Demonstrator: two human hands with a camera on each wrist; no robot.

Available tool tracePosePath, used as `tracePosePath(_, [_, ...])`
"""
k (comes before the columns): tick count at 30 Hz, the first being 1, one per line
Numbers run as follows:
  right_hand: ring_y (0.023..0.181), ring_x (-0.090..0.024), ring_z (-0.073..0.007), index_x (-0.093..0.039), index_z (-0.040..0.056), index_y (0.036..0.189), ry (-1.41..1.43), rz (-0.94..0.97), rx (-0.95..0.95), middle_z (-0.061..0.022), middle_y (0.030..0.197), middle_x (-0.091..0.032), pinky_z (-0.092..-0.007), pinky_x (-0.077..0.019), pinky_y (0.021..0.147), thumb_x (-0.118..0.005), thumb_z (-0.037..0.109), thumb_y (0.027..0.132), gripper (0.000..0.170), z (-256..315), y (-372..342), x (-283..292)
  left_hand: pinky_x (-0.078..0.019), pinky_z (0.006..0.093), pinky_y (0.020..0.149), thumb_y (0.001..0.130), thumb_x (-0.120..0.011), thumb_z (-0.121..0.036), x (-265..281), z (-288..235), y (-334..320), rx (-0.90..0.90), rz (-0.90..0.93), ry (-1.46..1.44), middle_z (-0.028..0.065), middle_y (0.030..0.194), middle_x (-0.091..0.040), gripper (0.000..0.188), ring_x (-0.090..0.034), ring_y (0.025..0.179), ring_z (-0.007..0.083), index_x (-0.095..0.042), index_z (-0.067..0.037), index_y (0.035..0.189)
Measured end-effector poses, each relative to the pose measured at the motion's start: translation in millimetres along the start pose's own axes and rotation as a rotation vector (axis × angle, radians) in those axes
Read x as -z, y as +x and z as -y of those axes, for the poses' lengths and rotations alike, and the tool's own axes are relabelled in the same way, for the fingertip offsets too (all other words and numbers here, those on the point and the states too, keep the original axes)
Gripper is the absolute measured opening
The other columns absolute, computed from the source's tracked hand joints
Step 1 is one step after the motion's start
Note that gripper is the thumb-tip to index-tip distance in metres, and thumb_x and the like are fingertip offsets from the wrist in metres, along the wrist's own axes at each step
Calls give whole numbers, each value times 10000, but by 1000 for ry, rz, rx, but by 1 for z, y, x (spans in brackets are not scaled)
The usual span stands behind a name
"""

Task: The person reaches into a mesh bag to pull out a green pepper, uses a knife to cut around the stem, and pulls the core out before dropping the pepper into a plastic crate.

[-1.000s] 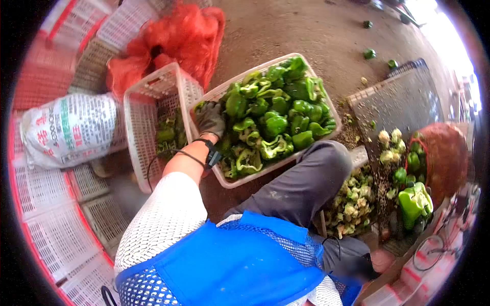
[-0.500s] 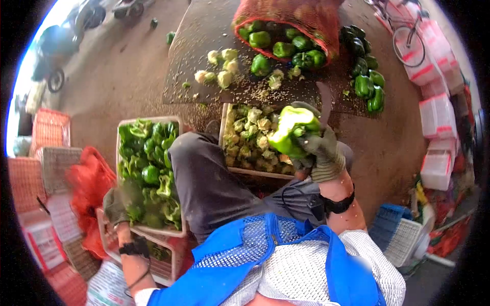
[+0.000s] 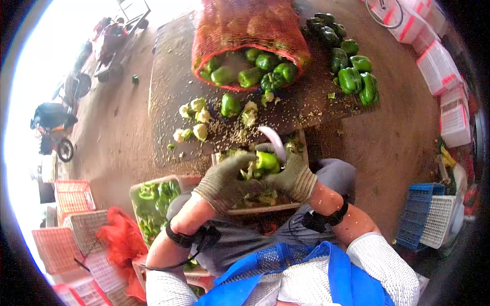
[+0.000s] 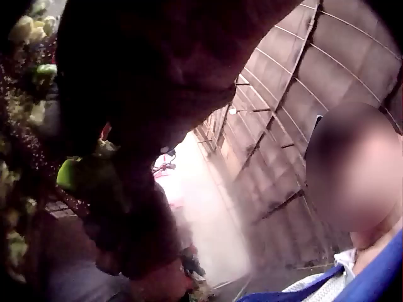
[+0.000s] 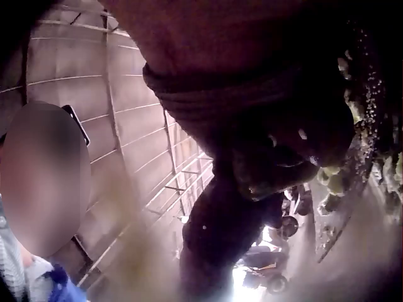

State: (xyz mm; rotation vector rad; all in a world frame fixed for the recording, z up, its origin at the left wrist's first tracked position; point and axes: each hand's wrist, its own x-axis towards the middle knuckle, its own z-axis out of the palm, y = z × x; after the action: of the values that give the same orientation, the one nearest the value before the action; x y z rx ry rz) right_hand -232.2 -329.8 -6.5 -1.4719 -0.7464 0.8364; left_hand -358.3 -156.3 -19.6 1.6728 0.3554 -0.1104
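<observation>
Both gloved hands meet over a crate of pale pepper cores in the head view. Between them is a green bell pepper, its left side covered by the left hand, whose fingers are curled round it. The right hand grips a knife and supports the pepper from the right. The curved knife blade rises above the pepper; its handle is hidden in the glove. The left wrist view shows a bright green part of the pepper beside the dark glove.
Ahead lies a dark board strewn with seeds and cores. On it a red mesh sack spills whole peppers. More peppers lie to the right. At left stand a crate of cut peppers and red netting.
The head view has swung from the crate of cut peppers to the board. My left hand has left that crate and joined the right hand at the bell pepper.
</observation>
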Motion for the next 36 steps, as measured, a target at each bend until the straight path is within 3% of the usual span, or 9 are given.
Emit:
tracePosePath(4, [1081,-599,-200,-465,110,1405,-133,6,-121,-102,1183,-644,-312,-469,965,-785,176,639,832,-29,12,11,-542,382,878,861,-725,-254,-1,23,25,303,208,-339,120,1153,-657,522,-632,1066,238,-537,-55,1305])
tracePosePath(6, [1110,-585,-207,-350,132,1488,-54,102,-307,-107,1218,-635,-307,-456,982,-760,148,627,954,-39,21,19,-537,366,897,874,-700,-204,-3,5,31,201,308,-167,90,1182,-640,508,-619,1081,217,-518,-61,1327])
tracePosePath(10, [1161,-556,-206,-231,95,1534,-30,221,-118,-125,1301,-589,-311,-442,1004,-749,133,627,1045,-44,36,27,-488,295,919,764,-823,-123,-8,7,48,133,453,-114,29,1106,-652,605,-598,1061,135,-525,-34,1283])
tracePosePath(21, [1185,-519,-177,-348,87,1488,-44,46,-38,-92,1290,-562,-323,-410,1034,-842,173,649,977,-18,50,31,-493,368,1005,717,-773,113,-1,19,70,-95,183,-184,66,1296,-577,802,-569,1185,194,-409,-75,1407])
tracePosePath(25, [1188,-532,-186,-412,64,1450,-141,51,-87,-108,1305,-576,-342,-404,1061,-870,216,643,941,-20,51,22,-486,356,973,823,-768,-202,-15,6,68,566,154,-1391,80,1222,-613,576,-601,1119,211,-485,-63,1305])
tracePosePath(26, [1175,-543,-184,-408,67,1452,-194,59,-12,-109,1300,-585,-340,-415,1053,-863,220,656,929,-22,52,22,-472,374,1006,984,-536,-299,-17,12,63,511,282,-1417,95,1271,-597,422,-593,1152,229,-476,-72,1334])
tracePosePath(29, [1123,-575,-168,-402,84,1458,-230,112,38,-93,1262,-621,-327,-453,1004,-848,218,691,897,-21,51,19,-453,401,1043,1017,-445,-333,-15,29,62,354,438,-1050,137,1325,-568,440,-583,1176,260,-454,-66,1368])
tracePosePath(30, [1105,-583,-163,-405,83,1456,-153,143,-51,-89,1247,-629,-323,-461,990,-847,217,695,890,-16,51,18,-461,418,1038,1015,-439,-345,-8,38,62,682,473,-1529,146,1313,-577,447,-593,1158,274,-460,-59,1358])
tracePosePath(36, [997,-593,-103,-374,89,1460,85,330,-271,-77,1145,-661,-286,-510,875,-814,143,721,862,0,54,11,-512,297,874,690,-885,-136,27,-1,48,86,592,-349,32,1102,-688,466,-618,1006,112,-678,-48,1098])
